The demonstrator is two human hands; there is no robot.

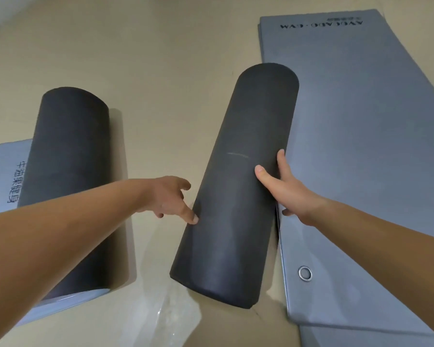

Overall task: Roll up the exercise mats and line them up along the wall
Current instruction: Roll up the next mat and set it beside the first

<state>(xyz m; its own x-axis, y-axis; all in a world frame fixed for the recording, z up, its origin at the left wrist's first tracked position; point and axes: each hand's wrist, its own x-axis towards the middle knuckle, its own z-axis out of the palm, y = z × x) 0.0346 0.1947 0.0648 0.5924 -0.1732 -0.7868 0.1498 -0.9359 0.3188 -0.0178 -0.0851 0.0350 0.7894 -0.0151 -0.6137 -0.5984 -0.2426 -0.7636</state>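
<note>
Two rolls on the floor (161,96), plus one flat mat (361,121) at right that is not yet rolled. The mid roll (238,186) lies lengthwise away from the person, its right flank touching the flat mat's edge. The left roll (70,171) sits well apart, with a grey flap showing under it.

Handling, my read: foam, so light for its bulk, soft under pressure and matte enough not to slip. The main risk is springback, as the free edge will want to unwind if let go. Best hold is mid-length, with the hands on opposite flanks pinning the seam. Lifting by one end would let the coil telescope.

The right hand (286,191) grips the mid roll's right flank. Its thumb (262,172) is pressed on top, the index finger runs up along the side, and the lower fingers curl down between roll and flat mat.

The left hand (168,196) is relaxed with fingers spread and grasps nothing. One fingertip (194,218) just touches the roll's left flank.

Plastic film (171,311) lies on the floor by the roll's near end and could be a slip hazard. I can't say for sure where the wall is.
</note>
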